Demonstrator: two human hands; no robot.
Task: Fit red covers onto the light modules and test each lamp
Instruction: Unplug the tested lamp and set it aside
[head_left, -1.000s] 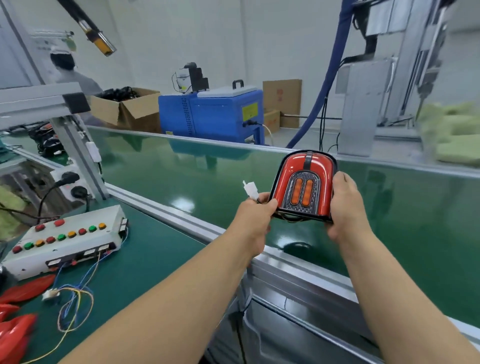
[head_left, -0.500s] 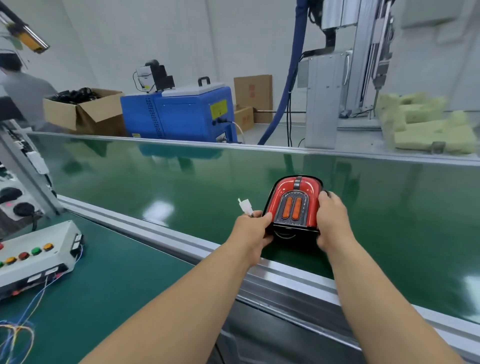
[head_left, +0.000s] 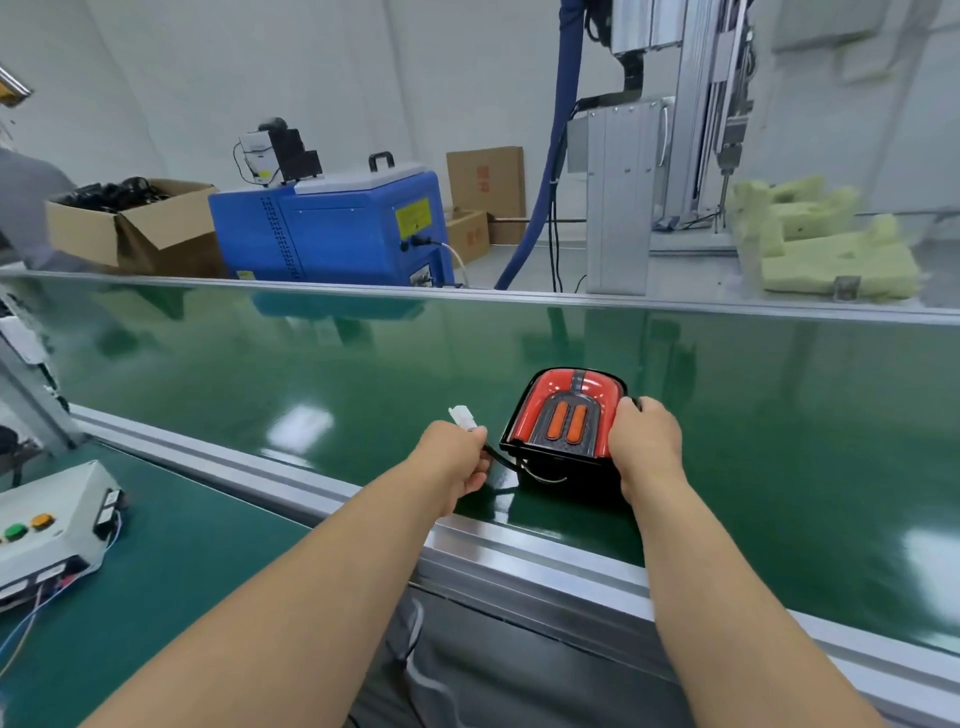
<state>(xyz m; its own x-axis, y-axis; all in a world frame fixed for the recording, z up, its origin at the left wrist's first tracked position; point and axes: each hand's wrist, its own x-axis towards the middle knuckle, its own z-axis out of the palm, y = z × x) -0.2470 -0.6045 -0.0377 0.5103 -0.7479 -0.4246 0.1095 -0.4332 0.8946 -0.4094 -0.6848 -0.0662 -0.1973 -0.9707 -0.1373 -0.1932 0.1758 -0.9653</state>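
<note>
**Desk:** What does the head camera give you?

**Me:** I see both forearms reaching out over the green conveyor belt (head_left: 322, 364). The lamp (head_left: 566, 421) is low over the belt's near side, face tilted up toward me. Its red cover (head_left: 597, 395) is seated on it, with two orange bars in the dark centre panel.

**Desk:** And the hands?

**Me:** My right hand (head_left: 647, 441) grips the lamp's right edge, fingers (head_left: 640, 403) curled round its far corner. My left hand (head_left: 457, 460) is closed on the black cable (head_left: 501, 460), which runs from the lamp's lower left corner. The white connector (head_left: 462, 417) sticks up out of that fist. The left hand is just beside the lamp, not touching it.

**Desk:** Is the lamp sitting on the belt?

**Me:** I cannot tell; its lower edge is right at the surface, with a reflection beneath.

**Desk:** Anything around it?

**Me:** At the left, on the green table (head_left: 182, 561), I see a white control box (head_left: 47, 530) with a green and an orange button and wires trailing from it. Beyond the belt stand a blue machine (head_left: 332, 228), an open cardboard box (head_left: 130, 223) and pale yellow foam blocks (head_left: 821, 244).
</note>
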